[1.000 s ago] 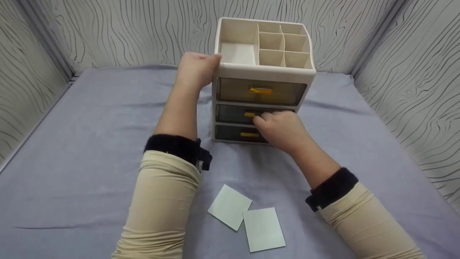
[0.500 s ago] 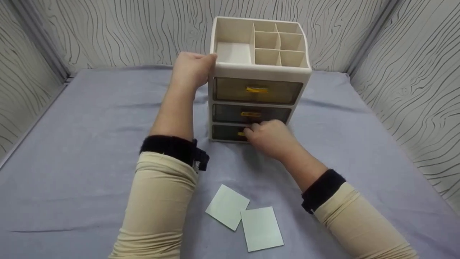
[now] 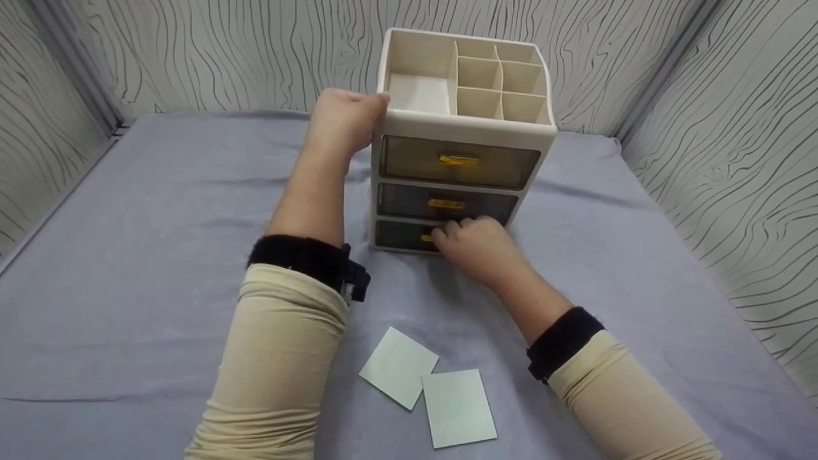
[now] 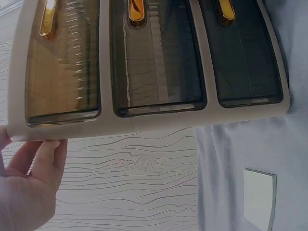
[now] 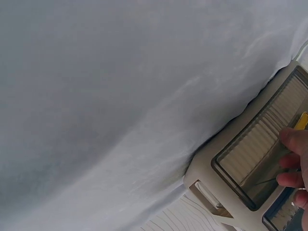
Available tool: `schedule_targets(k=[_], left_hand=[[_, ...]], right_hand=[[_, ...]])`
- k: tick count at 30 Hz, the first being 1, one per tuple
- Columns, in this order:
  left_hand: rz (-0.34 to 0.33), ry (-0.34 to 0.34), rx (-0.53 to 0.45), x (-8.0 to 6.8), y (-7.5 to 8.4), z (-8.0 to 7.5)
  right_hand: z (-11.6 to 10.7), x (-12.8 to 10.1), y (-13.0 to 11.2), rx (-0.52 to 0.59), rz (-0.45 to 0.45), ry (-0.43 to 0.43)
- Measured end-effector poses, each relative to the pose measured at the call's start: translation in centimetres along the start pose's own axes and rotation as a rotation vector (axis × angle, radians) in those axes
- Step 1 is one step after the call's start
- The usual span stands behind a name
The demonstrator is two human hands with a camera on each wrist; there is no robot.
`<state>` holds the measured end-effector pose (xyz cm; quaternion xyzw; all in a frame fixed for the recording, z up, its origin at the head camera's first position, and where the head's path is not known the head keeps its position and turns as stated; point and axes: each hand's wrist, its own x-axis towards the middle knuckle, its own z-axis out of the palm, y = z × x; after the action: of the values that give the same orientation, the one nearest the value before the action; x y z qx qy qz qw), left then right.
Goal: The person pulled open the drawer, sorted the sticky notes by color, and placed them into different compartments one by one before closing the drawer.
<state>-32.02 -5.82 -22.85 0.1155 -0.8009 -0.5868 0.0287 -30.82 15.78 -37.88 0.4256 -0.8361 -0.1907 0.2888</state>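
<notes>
Steadying the cream drawer organizer (image 3: 463, 128) by its top left corner, my left hand (image 3: 342, 121) curls over the rim, fingers on the side wall. My right hand (image 3: 476, 246) is low at the front, fingertips pinching the yellow handle (image 3: 427, 237) of the bottom drawer (image 3: 402, 235), which sits flush in its frame like the two drawers above. The organizer stands at the far middle of the grey-covered bench (image 3: 128, 255), close to the back wall. Two pale cards (image 3: 427, 393) lie near me, corners overlapping, between my forearms. Wide bare cloth stretches on either side.
</notes>
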Motion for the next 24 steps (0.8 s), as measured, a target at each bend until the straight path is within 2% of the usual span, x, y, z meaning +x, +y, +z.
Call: schedule_targets(k=[7, 24], left_hand=[[0.009, 0.004, 0.011, -0.02, -0.06, 0.02], [-0.005, -0.01, -0.01, 0.0, 0.04, 0.1]], right_hand=[[0.3, -0.12, -0.04, 0.014, -0.018, 0.022], [0.44, -0.35, -0.28, 0.053, -0.015, 0.004]])
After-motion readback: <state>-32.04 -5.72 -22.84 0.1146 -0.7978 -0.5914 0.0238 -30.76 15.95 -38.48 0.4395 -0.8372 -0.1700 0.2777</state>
